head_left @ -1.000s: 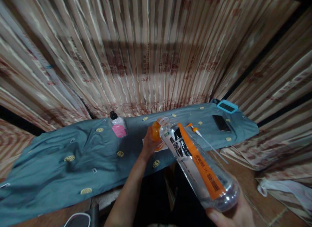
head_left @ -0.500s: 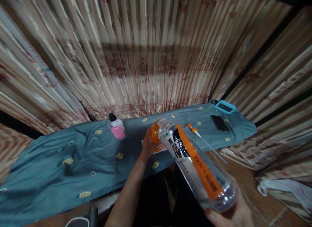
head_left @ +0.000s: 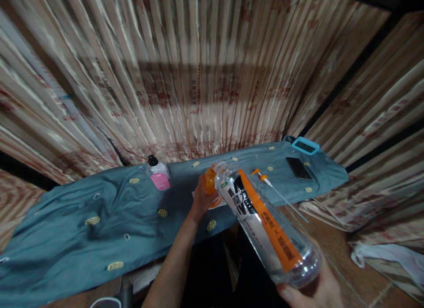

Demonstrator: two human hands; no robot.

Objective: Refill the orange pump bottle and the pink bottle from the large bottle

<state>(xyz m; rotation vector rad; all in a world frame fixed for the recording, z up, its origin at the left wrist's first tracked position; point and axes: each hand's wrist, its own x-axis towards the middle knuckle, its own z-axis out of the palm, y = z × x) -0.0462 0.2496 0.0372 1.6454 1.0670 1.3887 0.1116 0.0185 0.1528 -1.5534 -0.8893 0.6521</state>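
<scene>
My right hand (head_left: 314,285) is wrapped round the base of a large clear plastic bottle (head_left: 265,224) with an orange and silver label. It is tilted, its neck pointing up and left, toward an orange bottle (head_left: 210,180). My left hand (head_left: 200,195) grips that orange bottle on the cloth; its lower part shows a white and orange label. The two mouths meet or nearly meet; whether they touch I cannot tell. Just right of them lies an orange and white pump head (head_left: 263,177) with a long thin tube, reaching past the cloth's edge.
A pump bottle with a pink label (head_left: 160,175) stands on the teal cloth (head_left: 145,237) to the left. To the right lie a black phone (head_left: 298,168) and a blue-framed device (head_left: 305,145). Striped curtains (head_left: 205,78) hang behind. A white bag (head_left: 391,257) is at lower right.
The large clear bottle has turned slightly in my right hand, so more of the silver label shows. Both hands keep nearly the same places.
</scene>
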